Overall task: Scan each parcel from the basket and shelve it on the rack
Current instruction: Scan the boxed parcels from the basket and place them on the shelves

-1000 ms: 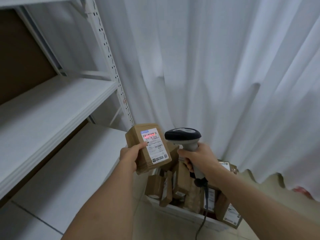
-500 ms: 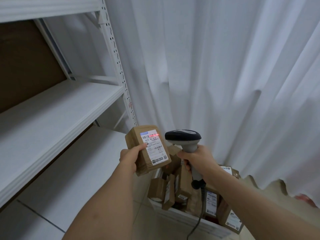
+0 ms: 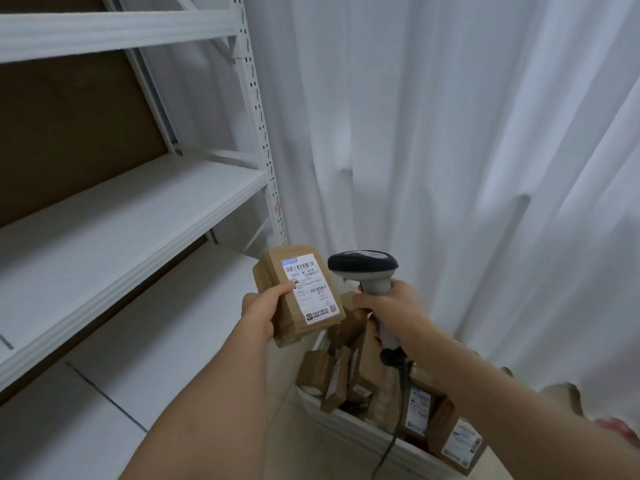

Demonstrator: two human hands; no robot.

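The left hand (image 3: 262, 311) is gripping 1 brown parcel (image 3: 298, 294), thumb lying across the label edge and the remaining fingers hidden behind the carton. The parcel is being held upright above the near corner of the basket (image 3: 388, 441), with its white shipping label (image 3: 309, 290) turned toward the wearer and toward the scanner, which is presenting the barcode at the top of the label to the reading window.

The right hand (image 3: 389, 308) is clasping the grey handle of the scanner (image 3: 363, 270), fingers wrapped fully around it. The scanner head is sitting just beside the parcel's upper right edge, not touching it. No red scan line is showing on the label, so the read is probably complete. The scanner cable (image 3: 393, 441) is hanging down into the basket.

The basket is standing on the floor, holding several more labelled parcels. The rack (image 3: 145, 216) is standing to the left; the visible part of its middle shelf is bare, making it the likely destination.
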